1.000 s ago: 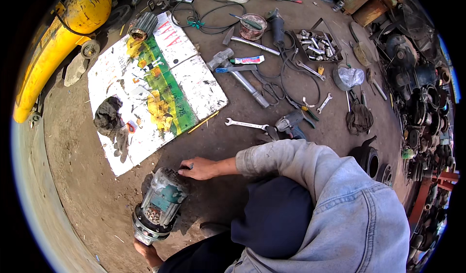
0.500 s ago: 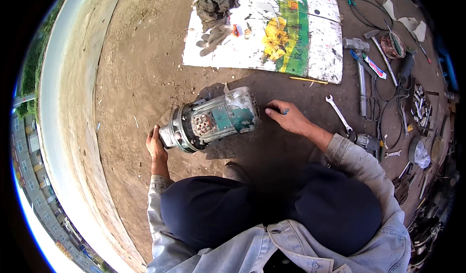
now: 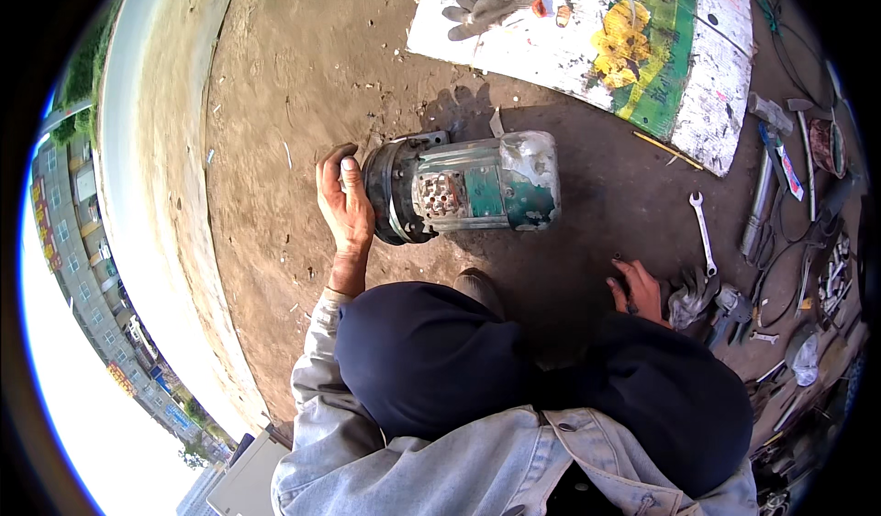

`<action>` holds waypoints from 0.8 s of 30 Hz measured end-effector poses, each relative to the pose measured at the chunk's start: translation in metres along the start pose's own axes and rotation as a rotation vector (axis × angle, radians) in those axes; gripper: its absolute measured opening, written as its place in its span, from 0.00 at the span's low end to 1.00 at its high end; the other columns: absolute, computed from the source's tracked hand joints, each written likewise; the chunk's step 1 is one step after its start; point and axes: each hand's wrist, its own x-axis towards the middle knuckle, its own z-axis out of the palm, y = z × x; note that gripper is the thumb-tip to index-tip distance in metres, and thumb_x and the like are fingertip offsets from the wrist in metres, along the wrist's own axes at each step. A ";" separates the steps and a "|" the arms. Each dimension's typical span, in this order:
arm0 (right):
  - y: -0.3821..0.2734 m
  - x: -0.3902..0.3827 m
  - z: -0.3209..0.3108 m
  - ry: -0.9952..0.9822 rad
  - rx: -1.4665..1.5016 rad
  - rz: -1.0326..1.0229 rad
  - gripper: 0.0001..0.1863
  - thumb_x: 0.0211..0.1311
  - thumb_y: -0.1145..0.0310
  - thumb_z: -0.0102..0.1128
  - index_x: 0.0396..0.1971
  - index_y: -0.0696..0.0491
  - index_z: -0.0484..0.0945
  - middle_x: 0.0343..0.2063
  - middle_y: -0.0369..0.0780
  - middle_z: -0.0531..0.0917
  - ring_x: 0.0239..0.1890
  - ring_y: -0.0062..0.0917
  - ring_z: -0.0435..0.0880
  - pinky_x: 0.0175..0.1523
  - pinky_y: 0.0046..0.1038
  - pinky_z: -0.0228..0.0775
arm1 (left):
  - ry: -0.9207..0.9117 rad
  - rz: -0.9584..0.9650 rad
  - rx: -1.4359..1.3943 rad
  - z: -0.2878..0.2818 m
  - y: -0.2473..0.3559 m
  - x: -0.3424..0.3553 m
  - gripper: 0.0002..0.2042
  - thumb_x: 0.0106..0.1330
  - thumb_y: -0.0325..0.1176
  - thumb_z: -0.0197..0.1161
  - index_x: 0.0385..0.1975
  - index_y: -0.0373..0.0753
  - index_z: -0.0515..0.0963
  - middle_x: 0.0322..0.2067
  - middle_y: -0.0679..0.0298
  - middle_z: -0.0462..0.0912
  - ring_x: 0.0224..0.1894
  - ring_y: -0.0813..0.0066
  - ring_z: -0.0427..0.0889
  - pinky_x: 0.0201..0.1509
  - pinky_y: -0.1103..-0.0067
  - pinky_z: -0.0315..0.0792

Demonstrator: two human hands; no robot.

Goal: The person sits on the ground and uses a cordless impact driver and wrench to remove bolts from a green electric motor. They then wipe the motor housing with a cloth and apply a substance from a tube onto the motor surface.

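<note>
A worn electric motor (image 3: pixel 485 190) lies on its side on the dirt, with a ribbed green and silver housing and a dark ringed flange at its left end. My left hand (image 3: pixel 348 206) is at that end, fingers stretched and thumb apart; it covers the narrow end piece, and I cannot tell whether it touches it. Over by my right knee, my right hand (image 3: pixel 641 290) reaches low with fingers apart and nothing visible in them. Just right of it lie a crumpled grey glove (image 3: pixel 690 299) and a grey power tool (image 3: pixel 730 314).
An open-ended wrench (image 3: pixel 703 232) lies right of the motor. Further right are a hammer (image 3: pixel 760 190), a red tin (image 3: pixel 828 147), cables and loose metal parts (image 3: pixel 833 273). At the back, a stained printed board (image 3: pixel 514 44) bears a work glove (image 3: pixel 491 7).
My left hand has left its low hold on the motor's narrow end and shows higher, with fingers stretched. My right hand has drawn back from the motor toward my right knee. The view has turned.
</note>
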 end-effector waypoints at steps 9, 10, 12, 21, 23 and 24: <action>0.002 0.009 0.006 -0.067 -0.109 -0.070 0.16 0.58 0.71 0.69 0.46 0.56 0.82 0.36 0.44 0.82 0.38 0.42 0.84 0.45 0.38 0.75 | -0.128 0.164 0.173 0.001 0.000 0.008 0.13 0.78 0.35 0.50 0.48 0.34 0.80 0.49 0.54 0.80 0.52 0.56 0.77 0.61 0.67 0.65; 0.004 0.009 0.006 -0.075 -0.118 -0.070 0.16 0.57 0.71 0.69 0.46 0.56 0.82 0.36 0.44 0.82 0.38 0.42 0.84 0.45 0.38 0.75 | -0.144 0.125 0.110 0.002 0.004 0.009 0.13 0.77 0.33 0.49 0.48 0.34 0.79 0.49 0.54 0.80 0.53 0.55 0.76 0.62 0.67 0.64; 0.007 0.010 0.007 -0.079 -0.138 -0.080 0.15 0.57 0.71 0.69 0.45 0.56 0.82 0.35 0.44 0.82 0.37 0.42 0.84 0.45 0.38 0.75 | -0.190 0.110 0.146 -0.002 0.005 0.009 0.15 0.79 0.37 0.48 0.49 0.33 0.78 0.51 0.53 0.79 0.55 0.57 0.75 0.63 0.69 0.65; 0.025 0.014 0.022 -0.120 -0.212 -0.129 0.17 0.61 0.64 0.67 0.47 0.55 0.80 0.35 0.45 0.82 0.37 0.43 0.84 0.41 0.38 0.78 | -0.249 -0.046 0.178 -0.011 -0.002 0.004 0.18 0.79 0.44 0.46 0.52 0.38 0.78 0.52 0.58 0.78 0.56 0.56 0.72 0.67 0.64 0.56; 0.021 0.014 0.019 -0.127 -0.266 -0.095 0.19 0.62 0.61 0.67 0.49 0.54 0.79 0.37 0.45 0.82 0.38 0.43 0.84 0.43 0.39 0.78 | -0.253 -0.076 0.177 -0.009 -0.001 0.009 0.21 0.79 0.49 0.47 0.54 0.38 0.76 0.52 0.58 0.78 0.56 0.55 0.71 0.66 0.65 0.58; 0.017 0.017 0.018 -0.151 -0.277 -0.082 0.20 0.62 0.59 0.66 0.50 0.54 0.79 0.38 0.45 0.82 0.40 0.43 0.84 0.44 0.39 0.78 | -0.222 -0.219 0.104 -0.020 0.002 0.011 0.24 0.78 0.52 0.47 0.56 0.37 0.75 0.51 0.57 0.78 0.56 0.59 0.72 0.64 0.67 0.61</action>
